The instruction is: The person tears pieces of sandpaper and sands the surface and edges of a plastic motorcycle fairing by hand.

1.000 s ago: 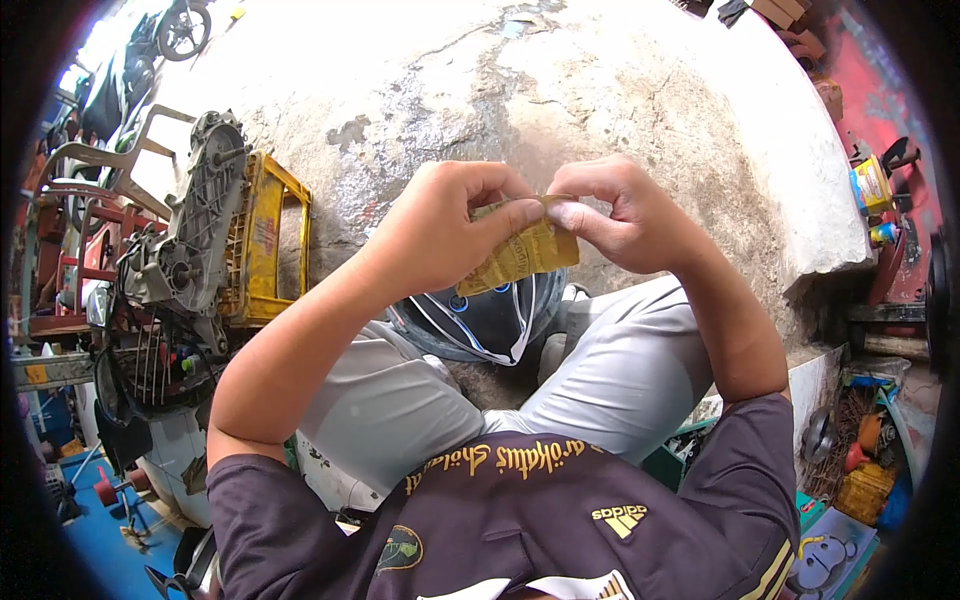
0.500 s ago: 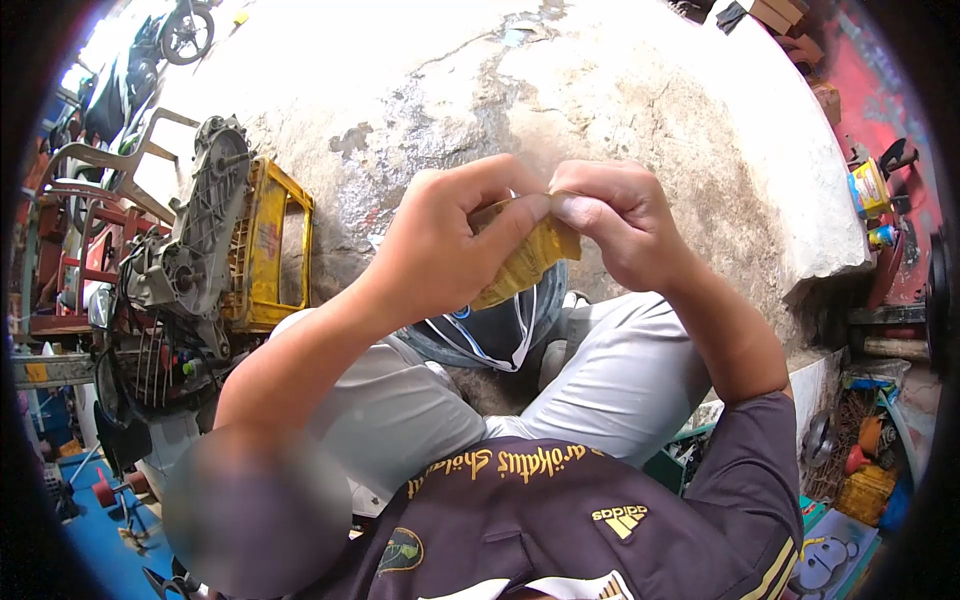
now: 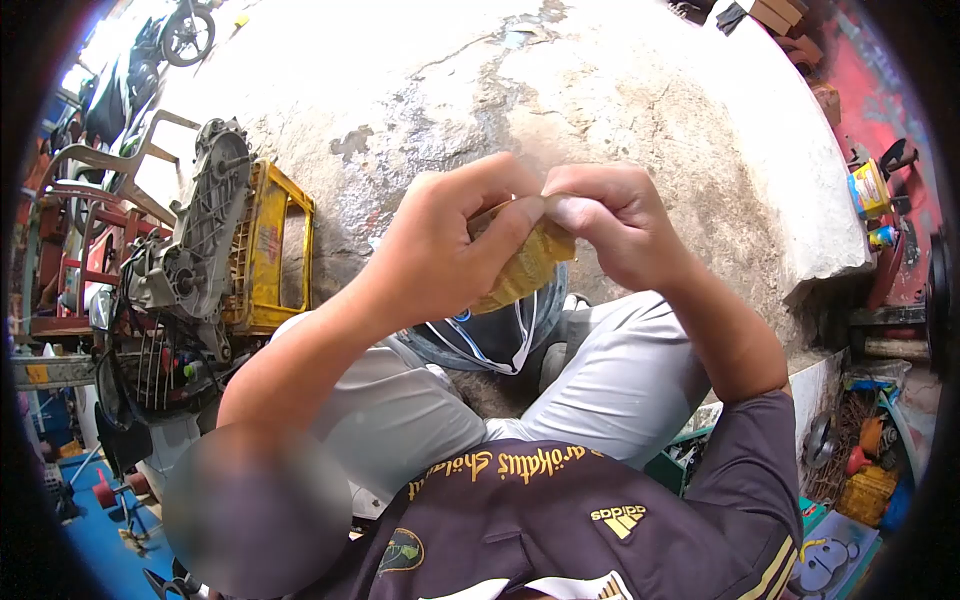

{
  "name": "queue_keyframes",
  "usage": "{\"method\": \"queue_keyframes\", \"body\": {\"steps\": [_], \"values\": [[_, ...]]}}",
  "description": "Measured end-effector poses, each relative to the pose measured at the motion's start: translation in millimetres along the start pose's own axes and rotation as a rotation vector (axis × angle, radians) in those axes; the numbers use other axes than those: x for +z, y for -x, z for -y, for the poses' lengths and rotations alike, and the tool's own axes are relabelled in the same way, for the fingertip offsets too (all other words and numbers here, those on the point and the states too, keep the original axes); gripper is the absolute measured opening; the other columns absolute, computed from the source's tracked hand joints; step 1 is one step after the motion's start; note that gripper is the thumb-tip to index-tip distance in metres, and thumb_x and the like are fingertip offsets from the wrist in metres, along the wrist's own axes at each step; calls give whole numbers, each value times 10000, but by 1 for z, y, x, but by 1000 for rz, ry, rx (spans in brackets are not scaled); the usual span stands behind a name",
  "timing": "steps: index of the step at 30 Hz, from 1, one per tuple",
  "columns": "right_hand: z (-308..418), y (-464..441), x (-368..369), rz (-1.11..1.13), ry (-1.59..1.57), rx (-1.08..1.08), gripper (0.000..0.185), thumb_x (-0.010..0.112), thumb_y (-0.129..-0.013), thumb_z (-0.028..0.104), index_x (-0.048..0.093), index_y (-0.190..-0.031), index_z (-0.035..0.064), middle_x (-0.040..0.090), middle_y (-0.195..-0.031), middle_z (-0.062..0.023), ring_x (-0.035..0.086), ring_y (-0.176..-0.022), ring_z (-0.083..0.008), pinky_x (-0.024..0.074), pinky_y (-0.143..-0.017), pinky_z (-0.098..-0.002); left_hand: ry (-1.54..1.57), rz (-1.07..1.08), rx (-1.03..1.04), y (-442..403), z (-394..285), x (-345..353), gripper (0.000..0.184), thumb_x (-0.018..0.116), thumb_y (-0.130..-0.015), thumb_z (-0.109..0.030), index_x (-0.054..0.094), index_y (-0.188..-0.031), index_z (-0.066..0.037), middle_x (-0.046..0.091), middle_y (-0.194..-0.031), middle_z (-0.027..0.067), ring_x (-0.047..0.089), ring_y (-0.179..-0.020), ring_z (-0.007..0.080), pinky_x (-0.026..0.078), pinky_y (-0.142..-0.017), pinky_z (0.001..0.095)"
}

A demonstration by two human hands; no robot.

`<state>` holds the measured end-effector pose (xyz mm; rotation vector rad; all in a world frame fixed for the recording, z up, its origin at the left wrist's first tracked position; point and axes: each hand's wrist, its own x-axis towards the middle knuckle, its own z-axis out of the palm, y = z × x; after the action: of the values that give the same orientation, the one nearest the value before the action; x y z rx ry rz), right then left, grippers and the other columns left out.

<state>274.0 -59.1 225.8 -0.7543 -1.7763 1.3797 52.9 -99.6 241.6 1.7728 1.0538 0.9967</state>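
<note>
Left hand: The left hand (image 3: 430,235) is up in front of the person, over the lap. Its thumb and first finger pinch the yellow packet (image 3: 528,265) near the top. Its other fingers are mostly hidden from me.

Right hand: The right hand (image 3: 622,225) is right next to the left one, and the tips of the two hands look like they touch. Its thumb and bent first finger are squeezed together on the top edge of the packet.

Yellow packet: It is shiny and crinkly, and it hangs down from the fingers. Part of it is behind the left thumb. I cannot tell if it is open, or what is in it.

Under the packet: A dark round thing (image 3: 490,338) with white stripes and a bit of blue sits between the legs. The packet covers some of it.

Legs: The grey pants (image 3: 620,360) are bent at the knees, one leg on each side of the dark round thing.

Shirt: The dark shirt (image 3: 560,500) has yellow letters on it.

By the left side: A yellow crate (image 3: 256,312) is on its side. A big grey metal part (image 3: 208,215) is just beside it. A chair (image 3: 130,190) is near them.

By the right side: A yellow tub (image 3: 870,190) is near the red wall (image 3: 880,75).

Floor: The floor (image 3: 660,130) is rough, with dark patches.
</note>
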Motion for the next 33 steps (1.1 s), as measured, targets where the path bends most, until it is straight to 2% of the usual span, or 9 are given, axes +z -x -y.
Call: {"method": "queue_keyframes", "body": {"steps": [2, 4, 6, 9, 13, 18, 24, 30, 33], "values": [[-8, -6, -11, 161, 268, -154, 144, 642, -959, 76, 715, -959, -48, 670, -794, -93, 606, -721, -170, 507, -700, -351, -105, 96, -88, -3, -2, -8, 138, 634, -1041, -125, 678, -1068, 3, 656, -820, 71, 610, -776, 110, 511, -726, 297], [-12, -6, -12, 221, 314, -157, 137, 654, -953, 72, 712, -974, -49, 671, -799, -115, 611, -719, -188, 512, -707, -361, -205, 194, -182, -3, 4, -11, 153, 627, -1040, -140, 676, -1071, 2, 645, -794, 90, 613, -749, 128, 511, -711, 309], [-13, -5, -11, 301, 342, -99, 135, 652, -971, 78, 705, -992, -44, 658, -791, -137, 611, -717, -200, 509, -709, -361, -263, 226, -20, -2, 17, -11, 171, 626, -1036, -161, 679, -1056, 1, 636, -766, 105, 602, -701, 151, 506, -680, 325], [-5, -3, -10, 303, 256, 29, 151, 634, -993, 94, 708, -989, -37, 648, -778, -132, 601, -713, -199, 501, -701, -357, -253, 274, -49, -3, 10, -16, 169, 630, -1036, -154, 691, -1053, 4, 653, -772, 96, 599, -698, 133, 510, -671, 328], [3, -1, -8, 282, 218, 10, 171, 621, -998, 111, 704, -982, -38, 641, -769, -126, 590, -711, -189, 494, -696, -351, -199, 249, -57, -3, 2, -18, 166, 636, -1035, -141, 709, -1067, 5, 666, -780, 88, 601, -709, 115, 517, -679, 326], [4, 1, -1, 104, 233, -164, 175, 602, -959, 96, 693, -934, -52, 630, -746, -123, 610, -696, -194, 497, -664, -357, -122, 108, -41, 0, 3, -9, 168, 652, -1031, -117, 734, -1087, 19, 704, -816, 74, 632, -759, 106, 540, -727, 300], [3, 3, 4, -3, 271, -231, 177, 598, -943, 85, 699, -913, -58, 632, -737, -125, 619, -681, -182, 513, -653, -355, -97, -40, 76, 4, 1, 1, 166, 661, -1027, -116, 745, -1080, 17, 713, -803, 77, 649, -759, 103, 549, -724, 297], [6, 2, -8, 91, 235, -55, 175, 624, -943, 112, 702, -949, -44, 662, -779, -119, 643, -747, -160, 526, -703, -345, -145, 128, -133, 1, -6, -13, 192, 723, -995, -172, 757, -1038, 12, 715, -795, 84, 648, -740, 99, 548, -705, 298], [3, 1, -10, 164, 209, -57, 178, 652, -945, 135, 710, -972, -31, 672, -795, -110, 645, -756, -167, 525, -717, -343, -117, 106, -63, 2, -1, -13, 201, 741, -979, -188, 758, -1030, 6, 707, -790, 78, 639, -733, 97, 545, -702, 299]]}}
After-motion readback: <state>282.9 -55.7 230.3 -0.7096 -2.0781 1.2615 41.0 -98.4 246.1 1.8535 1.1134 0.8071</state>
